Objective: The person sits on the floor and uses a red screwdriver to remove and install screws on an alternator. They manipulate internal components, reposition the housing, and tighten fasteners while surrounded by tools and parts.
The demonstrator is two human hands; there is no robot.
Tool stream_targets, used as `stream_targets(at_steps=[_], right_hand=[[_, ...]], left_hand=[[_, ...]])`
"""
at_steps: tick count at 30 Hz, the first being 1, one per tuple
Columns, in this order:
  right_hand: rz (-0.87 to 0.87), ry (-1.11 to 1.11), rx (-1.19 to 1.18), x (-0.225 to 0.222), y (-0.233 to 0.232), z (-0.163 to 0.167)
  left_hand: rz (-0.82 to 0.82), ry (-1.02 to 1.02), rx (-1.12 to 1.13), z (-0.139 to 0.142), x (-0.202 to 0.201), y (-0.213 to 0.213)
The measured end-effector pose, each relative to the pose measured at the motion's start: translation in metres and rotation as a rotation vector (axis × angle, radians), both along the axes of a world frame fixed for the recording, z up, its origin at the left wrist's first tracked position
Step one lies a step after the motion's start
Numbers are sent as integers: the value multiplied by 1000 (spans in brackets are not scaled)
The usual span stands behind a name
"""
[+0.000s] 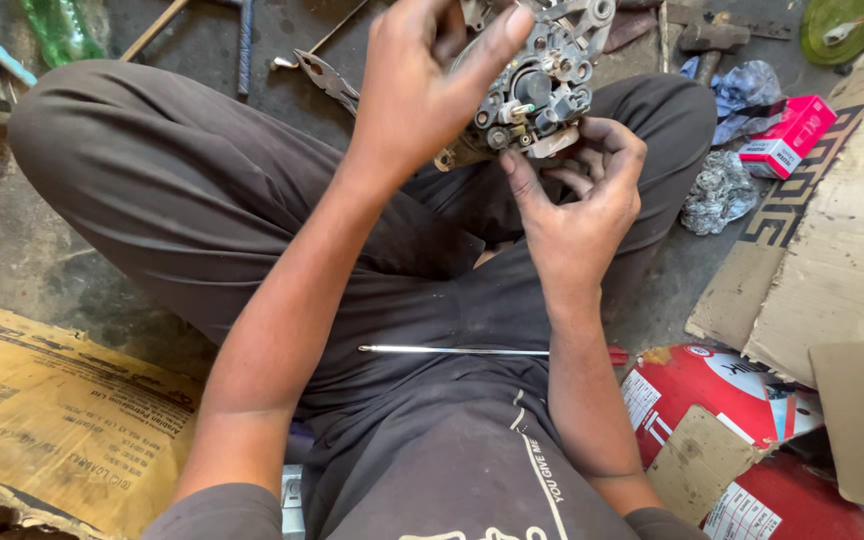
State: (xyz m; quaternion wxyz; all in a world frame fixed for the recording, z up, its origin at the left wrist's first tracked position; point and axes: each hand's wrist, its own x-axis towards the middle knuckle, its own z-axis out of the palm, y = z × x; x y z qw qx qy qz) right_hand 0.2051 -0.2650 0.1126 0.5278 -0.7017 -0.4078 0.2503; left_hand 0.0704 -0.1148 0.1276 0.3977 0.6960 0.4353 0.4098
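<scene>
A grey metal alternator-like part (542, 85) with dark fittings is held up above my crossed legs. My left hand (427, 85) grips it from the left, thumb and fingers wrapped around its body. My right hand (577, 195) is under it, fingertips pinching at a small pale piece on its lower edge. A long thin metal rod with a red handle (452, 350) lies across my lap.
Pliers (327, 78) lie on the concrete floor beyond my left knee. Torn cardboard (832, 250) sits at right, with a red and white box (790, 135), crumpled foil (717, 195) and a hammer (712, 40). Red packaging (722, 390) is lower right; flat cardboard (52, 420) lower left.
</scene>
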Motion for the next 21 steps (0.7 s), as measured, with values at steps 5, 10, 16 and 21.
stream_targets(at_steps=[5,10,16,21], right_hand=[[-6,220,158,2,3,-10],[31,206,236,3,1,-15],[23,155,311,1,5,-17],[37,156,291,2,10,-20]], left_hand=[[-147,-175,131,-29,36,12],[-169,-177,1,-49,43,16],[-94,-119,-27,-49,43,16],[-71,-24,-19,-42,40,15]])
